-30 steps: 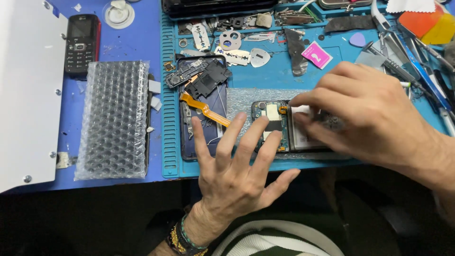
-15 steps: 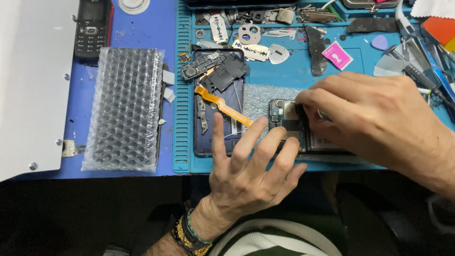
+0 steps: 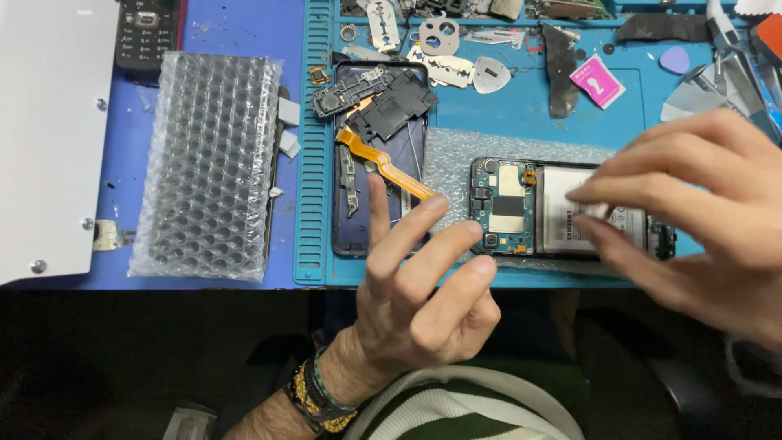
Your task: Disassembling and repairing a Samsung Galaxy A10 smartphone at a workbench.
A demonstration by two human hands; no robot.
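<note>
Opened phone (image 3: 562, 210), the landmark, lies back-up on the teal repair mat (image 3: 521, 122), circuit board and pale battery exposed. Nearest the viewer, the left hand (image 3: 415, 301) hovers just left of the phone, fingers spread and loosely curled, holding nothing. The right hand (image 3: 700, 212) covers the phone's right end, thumb and forefinger pinched together over the battery; whether they grip anything cannot be told. Left of the phone: a dark back frame (image 3: 379, 155) with an orange flex cable (image 3: 383, 163). Further left, bubble wrap (image 3: 204, 163). Beyond the phone, a pink packet (image 3: 599, 81).
</note>
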